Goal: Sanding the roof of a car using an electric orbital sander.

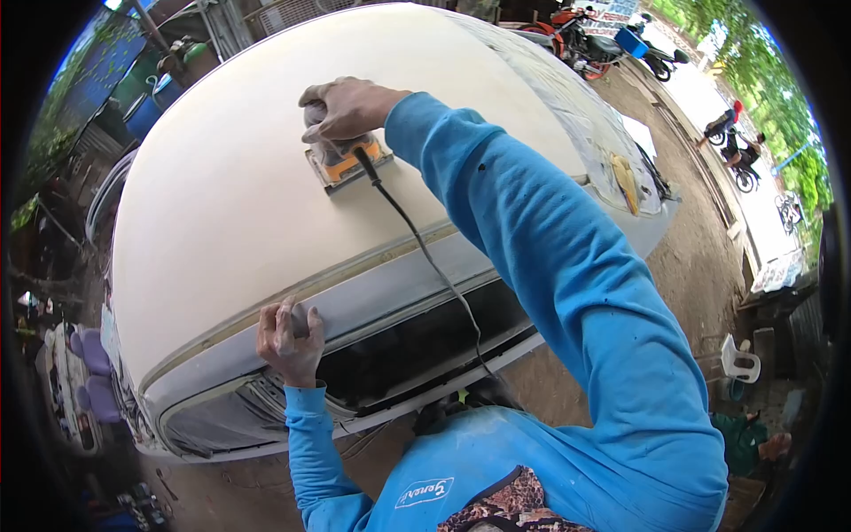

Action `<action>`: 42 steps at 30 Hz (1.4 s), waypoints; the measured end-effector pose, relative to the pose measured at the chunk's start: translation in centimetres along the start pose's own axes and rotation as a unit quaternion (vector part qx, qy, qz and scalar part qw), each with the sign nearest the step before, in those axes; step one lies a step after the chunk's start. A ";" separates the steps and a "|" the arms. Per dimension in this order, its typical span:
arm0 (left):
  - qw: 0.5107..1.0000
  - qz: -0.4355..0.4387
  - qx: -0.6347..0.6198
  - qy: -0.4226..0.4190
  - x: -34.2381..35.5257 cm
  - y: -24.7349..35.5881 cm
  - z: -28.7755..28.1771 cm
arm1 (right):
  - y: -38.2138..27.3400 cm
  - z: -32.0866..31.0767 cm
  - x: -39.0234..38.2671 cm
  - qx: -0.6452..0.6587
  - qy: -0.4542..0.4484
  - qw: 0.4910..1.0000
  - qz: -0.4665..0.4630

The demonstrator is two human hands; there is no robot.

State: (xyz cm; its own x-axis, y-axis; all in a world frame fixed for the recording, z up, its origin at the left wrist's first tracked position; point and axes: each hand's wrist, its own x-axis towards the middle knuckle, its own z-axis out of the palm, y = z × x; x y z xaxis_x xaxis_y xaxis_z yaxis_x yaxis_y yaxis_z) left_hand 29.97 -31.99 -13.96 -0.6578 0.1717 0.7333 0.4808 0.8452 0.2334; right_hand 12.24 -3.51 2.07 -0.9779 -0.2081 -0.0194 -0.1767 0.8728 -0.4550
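Observation:
My right hand point(350, 106) is wrapped over the top of an orange and black electric sander point(344, 166). The sander's square base lies on the cream-coloured car roof point(222, 195). From it a black power cord point(425, 253) runs down across the roof edge and past the dark side window point(425, 341) toward my body. My left hand point(291, 348) rests at the near edge of the roof, above the windows, with its fingers bent. Between its fingers and thumb shows a small grey rounded thing that I cannot make out.
Masking sheets point(567, 106) cover the car's glass at the right. Motorcycles point(589, 40) stand beyond the car, and riders pass on the road. A white plastic chair point(739, 361) and another person point(745, 439) are at the right. Purple seats point(96, 377) and blue drums point(146, 115) stand left.

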 end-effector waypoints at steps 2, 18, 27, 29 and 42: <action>1.000 0.011 -0.022 0.005 0.0 -0.1 -0.1 | 0.7 0.5 0.8 -0.022 0.038 0.999 0.014; 0.999 -0.033 -0.038 -0.005 -0.2 -0.4 -0.3 | 32.4 -7.8 -1.3 0.037 0.288 0.916 0.279; 0.997 -0.057 -0.050 -0.033 0.1 -0.2 -0.5 | 24.3 -5.4 9.7 0.019 0.265 0.945 0.193; 0.996 -0.067 -0.058 -0.032 0.0 -0.2 -0.4 | 19.6 -3.4 12.7 -0.045 0.229 0.964 0.124; 0.976 -0.172 -0.137 -0.002 9.6 0.8 -1.8 | -8.0 6.3 8.4 0.143 0.139 0.980 0.005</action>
State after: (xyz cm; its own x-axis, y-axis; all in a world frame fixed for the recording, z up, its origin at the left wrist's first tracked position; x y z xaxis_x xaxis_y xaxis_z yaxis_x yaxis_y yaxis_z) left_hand 25.13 -30.57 -5.56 -0.8096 -0.0947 0.5792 0.3681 0.6867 0.6268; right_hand 6.09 -15.02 -0.07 -0.9790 -0.0372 0.2004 -0.1675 0.7069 -0.6872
